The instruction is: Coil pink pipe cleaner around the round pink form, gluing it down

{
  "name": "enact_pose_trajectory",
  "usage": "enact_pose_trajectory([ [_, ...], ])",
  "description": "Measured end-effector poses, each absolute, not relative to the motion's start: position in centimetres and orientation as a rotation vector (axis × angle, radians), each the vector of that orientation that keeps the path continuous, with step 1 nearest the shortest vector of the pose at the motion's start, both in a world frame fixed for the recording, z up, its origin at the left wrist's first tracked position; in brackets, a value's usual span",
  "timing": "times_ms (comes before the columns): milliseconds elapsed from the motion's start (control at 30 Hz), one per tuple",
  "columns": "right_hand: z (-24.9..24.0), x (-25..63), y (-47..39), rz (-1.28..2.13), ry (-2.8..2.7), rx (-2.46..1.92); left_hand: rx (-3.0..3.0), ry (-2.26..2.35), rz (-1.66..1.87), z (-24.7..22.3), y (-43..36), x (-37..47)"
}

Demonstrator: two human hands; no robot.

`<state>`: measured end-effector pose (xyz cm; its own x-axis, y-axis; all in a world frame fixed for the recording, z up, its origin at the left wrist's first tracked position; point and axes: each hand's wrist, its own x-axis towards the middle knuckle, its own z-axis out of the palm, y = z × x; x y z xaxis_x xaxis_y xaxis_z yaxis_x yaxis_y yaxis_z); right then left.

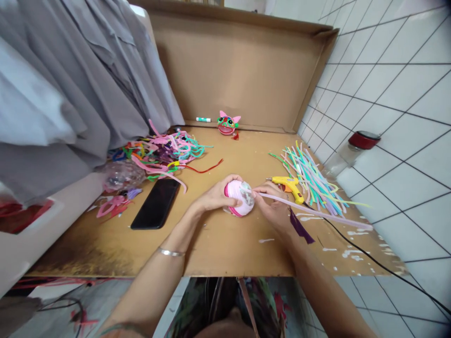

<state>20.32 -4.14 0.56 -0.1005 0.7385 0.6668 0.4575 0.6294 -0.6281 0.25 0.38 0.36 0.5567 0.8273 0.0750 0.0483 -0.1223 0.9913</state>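
Observation:
Near the middle of the table, my left hand [220, 195] is closed around a round ball [234, 190] wrapped in pale pink, with a darker pink band on its left side and a greyish patch at its right. My right hand [273, 204] pinches a long pale pink pipe cleaner [317, 213] at the ball's right edge. The strip's free end reaches out to the right over the table. A yellow glue gun [291, 187] lies just beyond my right hand, and a dark purple tassel [301, 227] lies beside that hand.
A black phone [155, 204] lies left, near tangled coloured pipe cleaners [169, 148]. More strips [313, 178] are piled right, beside a red-lidded jar [347, 152]. A decorated pink head [228, 123] and marker [203, 119] stand near the cardboard [232, 70]. A black cord [373, 256] crosses the right side.

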Motion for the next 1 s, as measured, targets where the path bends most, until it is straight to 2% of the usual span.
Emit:
enact_pose_trajectory([
  [567, 1.02, 19.95, -4.92, 0.207, -1.824, -0.980, 1.574, 0.735, 0.778, 0.54, 0.15, 0.39],
  [1000, 0.45, 19.79, -4.55, 0.245, -1.852, -0.885, 1.615, 0.775, 0.775, 0.79, -0.01, 0.41],
])
